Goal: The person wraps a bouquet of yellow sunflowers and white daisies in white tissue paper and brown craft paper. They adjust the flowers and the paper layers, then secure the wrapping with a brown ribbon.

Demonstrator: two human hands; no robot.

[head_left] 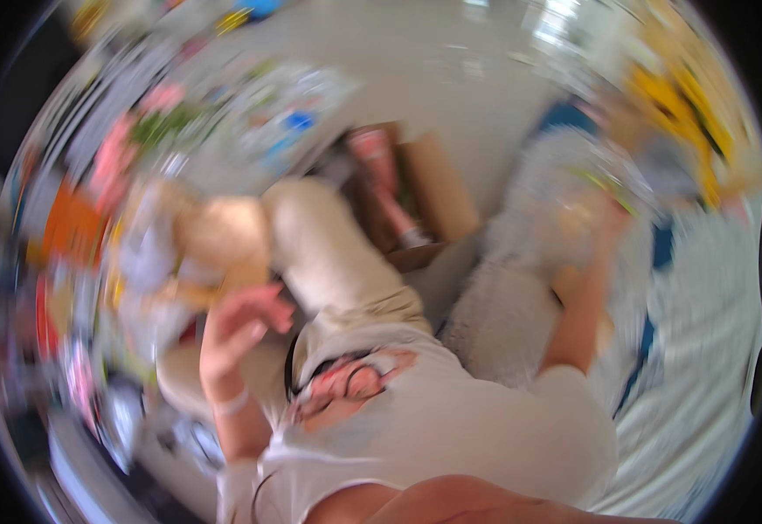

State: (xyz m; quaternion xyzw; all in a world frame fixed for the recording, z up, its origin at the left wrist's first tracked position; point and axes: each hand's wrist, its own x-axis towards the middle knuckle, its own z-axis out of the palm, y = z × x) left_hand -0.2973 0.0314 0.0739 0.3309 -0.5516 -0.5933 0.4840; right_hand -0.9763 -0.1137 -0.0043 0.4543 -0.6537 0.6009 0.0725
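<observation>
The view is strongly blurred. On the left, my left hand (pixel 246 318) is raised over my bent leg, fingers apart and holding nothing; a pale band circles its wrist. My right arm reaches out to the right, where my right hand (pixel 612 213) appears closed on the edge of a clear plastic bag (pixel 594 170) with a yellow-green strip. Its fingers are too blurred to make out singly. Under that bag and arm lies a grey fluffy textile (pixel 499 314). An open cardboard box (pixel 437 190) stands on the floor beyond my knee, with a pink long item (pixel 381 173) inside.
Clear plastic packaging with a blue piece (pixel 299 120) lies at the upper left, near pink and green items. An orange box-like object (pixel 73 223) and mixed things crowd the left side. Pale rumpled fabric (pixel 695 340) spreads at the right, below a yellow item (pixel 682 118).
</observation>
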